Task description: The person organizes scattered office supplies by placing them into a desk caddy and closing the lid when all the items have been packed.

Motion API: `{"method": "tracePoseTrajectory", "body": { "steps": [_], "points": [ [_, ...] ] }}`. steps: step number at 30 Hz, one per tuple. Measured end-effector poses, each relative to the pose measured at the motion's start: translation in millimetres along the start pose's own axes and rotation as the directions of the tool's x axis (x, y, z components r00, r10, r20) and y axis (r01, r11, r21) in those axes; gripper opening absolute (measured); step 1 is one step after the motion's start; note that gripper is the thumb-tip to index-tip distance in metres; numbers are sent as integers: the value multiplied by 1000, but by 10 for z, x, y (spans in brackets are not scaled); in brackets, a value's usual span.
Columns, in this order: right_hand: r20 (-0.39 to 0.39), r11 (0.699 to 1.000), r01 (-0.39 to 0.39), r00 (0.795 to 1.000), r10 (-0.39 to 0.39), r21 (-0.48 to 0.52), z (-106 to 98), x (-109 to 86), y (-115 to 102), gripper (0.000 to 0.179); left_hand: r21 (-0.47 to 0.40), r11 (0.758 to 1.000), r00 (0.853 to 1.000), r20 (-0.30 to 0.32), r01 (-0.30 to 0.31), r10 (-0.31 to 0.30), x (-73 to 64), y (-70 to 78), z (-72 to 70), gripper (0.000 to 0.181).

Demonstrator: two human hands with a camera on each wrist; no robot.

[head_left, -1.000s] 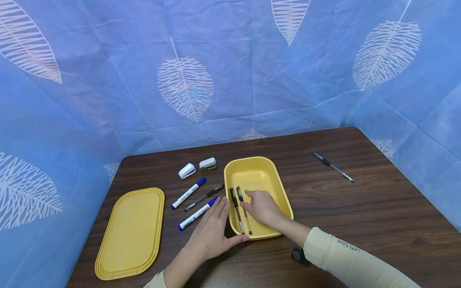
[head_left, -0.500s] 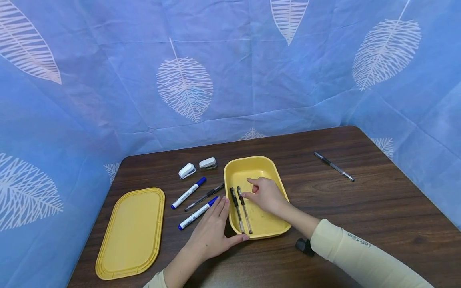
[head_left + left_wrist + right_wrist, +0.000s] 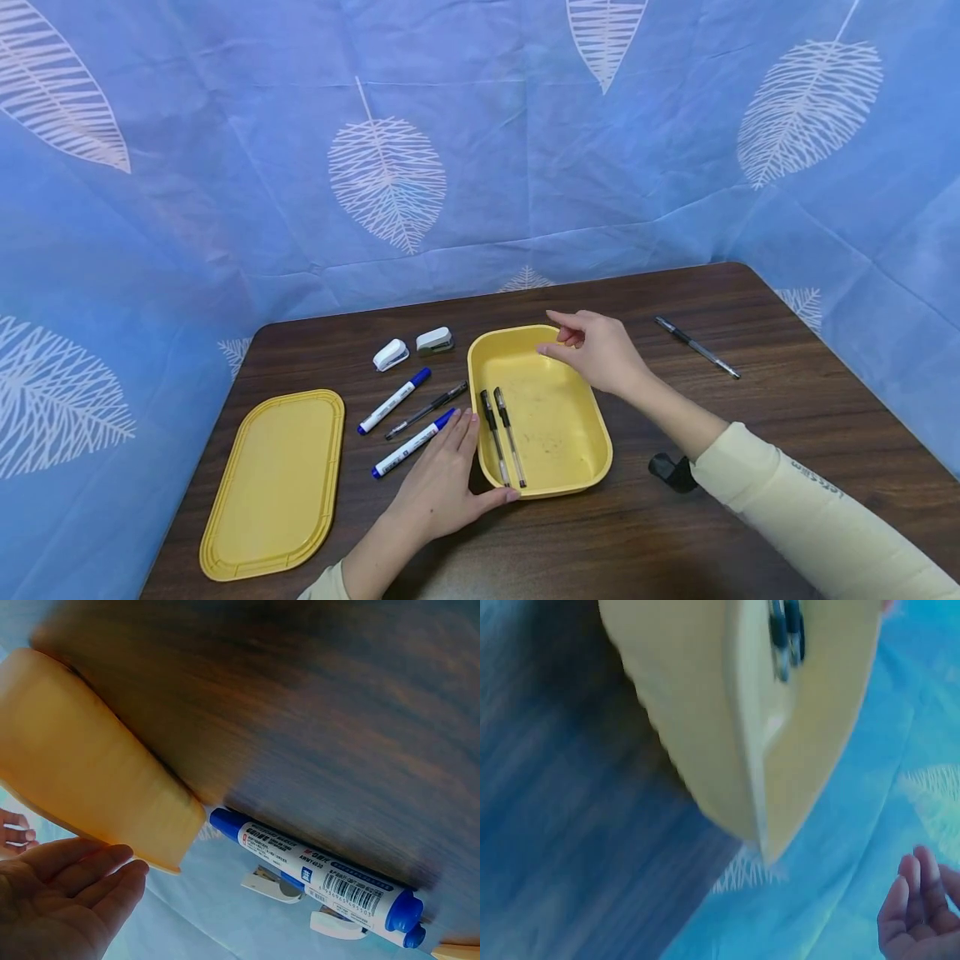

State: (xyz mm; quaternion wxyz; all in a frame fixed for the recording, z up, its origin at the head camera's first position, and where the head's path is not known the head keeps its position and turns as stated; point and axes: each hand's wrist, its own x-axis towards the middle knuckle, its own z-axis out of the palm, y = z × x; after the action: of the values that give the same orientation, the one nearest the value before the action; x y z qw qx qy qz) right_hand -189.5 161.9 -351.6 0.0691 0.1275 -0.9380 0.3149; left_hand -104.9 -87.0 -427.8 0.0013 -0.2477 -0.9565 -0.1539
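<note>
A yellow plastic box [image 3: 555,421] stands in the middle of the table, with two black gel pens [image 3: 509,435] lying side by side along its left inner wall. My left hand [image 3: 442,483] rests against the box's near left side with straight fingers; in the left wrist view its fingertips [image 3: 135,874] are right at the rim. Over the far right rim is my right hand [image 3: 603,350], thumb and forefinger apart, holding nothing. Beyond it to the right lies another gel pen [image 3: 696,347] on the table.
Left of the box lie two blue-capped whiteboard markers [image 3: 394,402] with a gel pen [image 3: 426,411] between them. Two small white staplers [image 3: 391,355] sit behind. A yellow lid [image 3: 273,483] lies far left. Blue cloth [image 3: 637,167] hangs behind the table.
My right hand has let go of the right-hand pen in the box and moved up and right, out over the far right rim. The left hand has stayed put.
</note>
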Motion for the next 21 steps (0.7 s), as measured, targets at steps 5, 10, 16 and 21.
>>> {"method": "tracePoseTrajectory", "body": {
  "steps": [5,10,16,21],
  "points": [
    [-21,998,46,999,-47,-53,-207,26,94,57,-11,1000,1000,9,-3,3,1,-9,-3,107],
    [-50,994,60,997,-65,-96,-405,30,210,57,-6,1000,1000,2,-8,8,-4,-8,-11,107],
    [-92,987,41,994,-56,-156,-619,46,429,60,-21,1000,1000,7,11,-10,-4,-6,-2,107],
    [-157,983,35,985,-64,-182,-761,57,646,70,-33,999,1000,19,23,-23,-2,-1,-2,108]
  ]
}}
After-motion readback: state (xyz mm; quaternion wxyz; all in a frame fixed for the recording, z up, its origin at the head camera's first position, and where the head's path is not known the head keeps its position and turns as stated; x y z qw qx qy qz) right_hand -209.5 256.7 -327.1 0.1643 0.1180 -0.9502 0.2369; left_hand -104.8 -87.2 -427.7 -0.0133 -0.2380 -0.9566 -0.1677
